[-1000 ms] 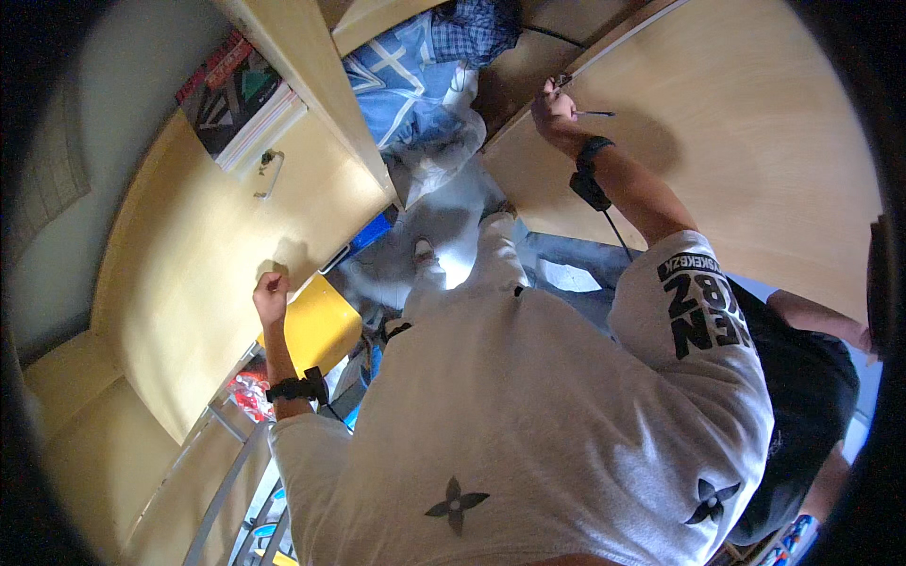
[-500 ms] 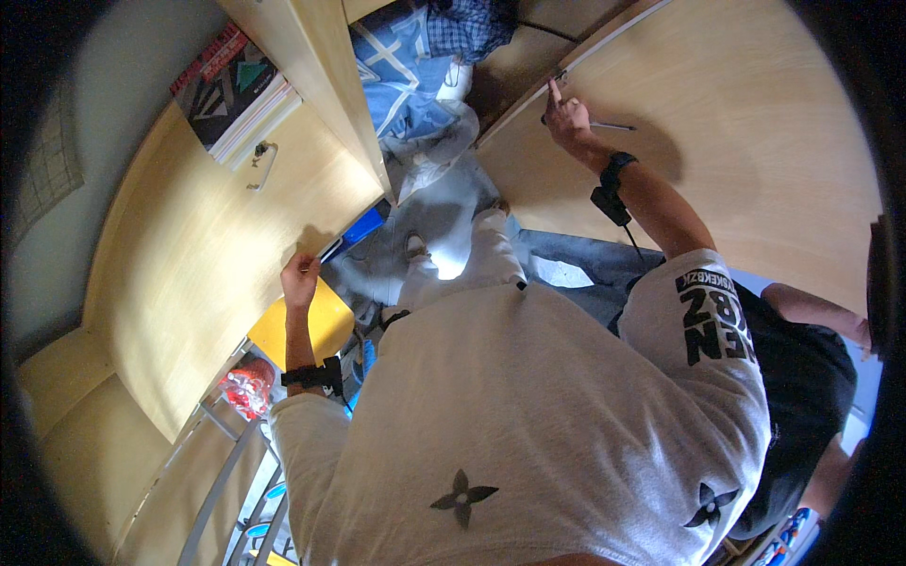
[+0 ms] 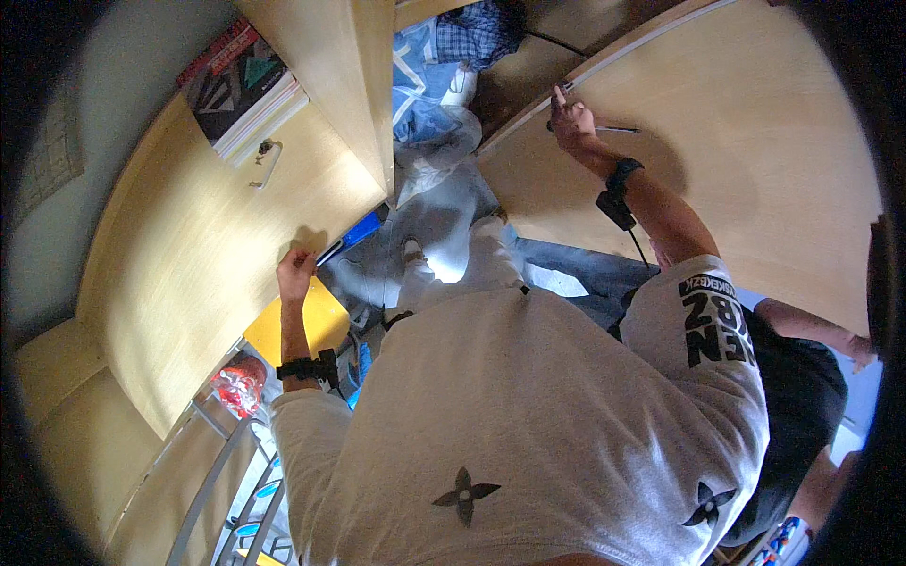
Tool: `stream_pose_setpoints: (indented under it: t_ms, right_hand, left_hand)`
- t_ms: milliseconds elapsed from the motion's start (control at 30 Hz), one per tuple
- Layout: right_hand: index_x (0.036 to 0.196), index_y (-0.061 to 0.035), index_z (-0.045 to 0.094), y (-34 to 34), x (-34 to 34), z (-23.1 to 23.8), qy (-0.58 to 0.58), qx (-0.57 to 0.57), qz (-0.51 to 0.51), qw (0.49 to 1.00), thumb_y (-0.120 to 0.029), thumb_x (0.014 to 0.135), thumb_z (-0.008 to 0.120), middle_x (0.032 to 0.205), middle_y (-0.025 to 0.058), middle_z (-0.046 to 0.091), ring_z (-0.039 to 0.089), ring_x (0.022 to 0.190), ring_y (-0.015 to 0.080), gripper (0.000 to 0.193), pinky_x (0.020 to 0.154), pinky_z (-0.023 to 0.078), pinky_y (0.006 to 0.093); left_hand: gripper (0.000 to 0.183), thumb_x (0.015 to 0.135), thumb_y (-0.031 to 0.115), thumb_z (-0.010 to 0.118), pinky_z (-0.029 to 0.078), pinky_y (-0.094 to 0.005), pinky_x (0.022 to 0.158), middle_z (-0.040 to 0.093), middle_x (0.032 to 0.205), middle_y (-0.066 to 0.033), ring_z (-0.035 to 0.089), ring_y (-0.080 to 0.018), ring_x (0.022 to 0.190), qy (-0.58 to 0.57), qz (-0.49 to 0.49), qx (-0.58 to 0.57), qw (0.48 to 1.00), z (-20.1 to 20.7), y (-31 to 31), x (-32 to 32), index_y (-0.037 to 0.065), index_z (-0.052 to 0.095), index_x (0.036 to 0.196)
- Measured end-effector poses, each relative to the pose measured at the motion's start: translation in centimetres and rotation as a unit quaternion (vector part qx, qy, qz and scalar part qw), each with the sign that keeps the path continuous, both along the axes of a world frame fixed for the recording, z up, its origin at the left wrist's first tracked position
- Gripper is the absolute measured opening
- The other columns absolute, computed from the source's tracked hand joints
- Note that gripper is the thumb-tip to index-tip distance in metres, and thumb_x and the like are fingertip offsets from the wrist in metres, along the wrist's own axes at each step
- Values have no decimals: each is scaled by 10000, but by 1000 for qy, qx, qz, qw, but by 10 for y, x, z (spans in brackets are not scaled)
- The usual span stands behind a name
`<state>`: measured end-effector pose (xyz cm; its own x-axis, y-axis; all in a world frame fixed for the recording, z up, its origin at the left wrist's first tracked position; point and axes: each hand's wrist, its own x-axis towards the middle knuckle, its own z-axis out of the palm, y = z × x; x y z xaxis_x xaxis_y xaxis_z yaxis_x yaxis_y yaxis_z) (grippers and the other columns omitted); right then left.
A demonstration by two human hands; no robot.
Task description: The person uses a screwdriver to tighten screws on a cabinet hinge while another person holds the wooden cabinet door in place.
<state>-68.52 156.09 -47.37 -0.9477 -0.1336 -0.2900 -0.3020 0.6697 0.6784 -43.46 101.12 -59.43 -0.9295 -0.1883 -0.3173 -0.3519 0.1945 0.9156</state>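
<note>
**Right hand point(image 3: 574, 124) grips a screwdriver point(image 3: 619, 129) at the edge of a wooden panel point(image 3: 727, 141)**

The right hand's fingers are curled around the screwdriver, whose thin shaft points right over the panel on the far right. The index finger reaches out to a small metal fitting point(image 3: 567, 88) near the panel's far edge; whether the fingertip touches it cannot be told.

On the left, the left hand point(image 3: 296, 275) is at the near edge of a wooden desktop point(image 3: 179, 274), fingers bent and close together. Whether it pinches anything is too small to tell. A flat blue object point(image 3: 359, 233) lies just beyond it, and a yellow seat point(image 3: 300, 325) is just below.

Farther along the desktop lie a slim metal handle point(image 3: 272, 165) and, beside it, a stack of magazines point(image 3: 241, 90). In the far middle are blue fabric point(image 3: 415, 94) and a checked cloth point(image 3: 477, 36). Near left, a red bag point(image 3: 241, 382) sits by grey metal rails point(image 3: 215, 495). On the near right, a co-worker in a black top point(image 3: 797, 401) has one hand point(image 3: 861, 352) by the panel.
</note>
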Motion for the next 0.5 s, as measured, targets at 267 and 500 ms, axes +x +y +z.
stream_pose_setpoints:
  t_ms: [267, 500]
  right_hand:
    - [1419, -5, 141, 14, 9, -3, 55, 45, 24, 997, -202, 728, 654, 1473, 103, 207, 583, 808, 211, 883, 574, 493, 315]
    - [1426, -23, 118, -4, 14, 19, 7, 0, -29, 1000, -205, 707, 685, 1454, 92, 252, 583, 811, 212, 933, 572, 496, 308]
  left_hand:
    - [83, 814, 49, 595, 456, -246, 498, 583, 660, -62, 548, -117, 542, 9, 5, 25, 1000, -3, -3, 0, -32, 580, 808]
    - [87, 817, 57, 594, 465, -249, 491, 593, 678, -68, 553, -122, 533, -5, 19, 66, 998, 0, -1, 1, -27, 582, 840]
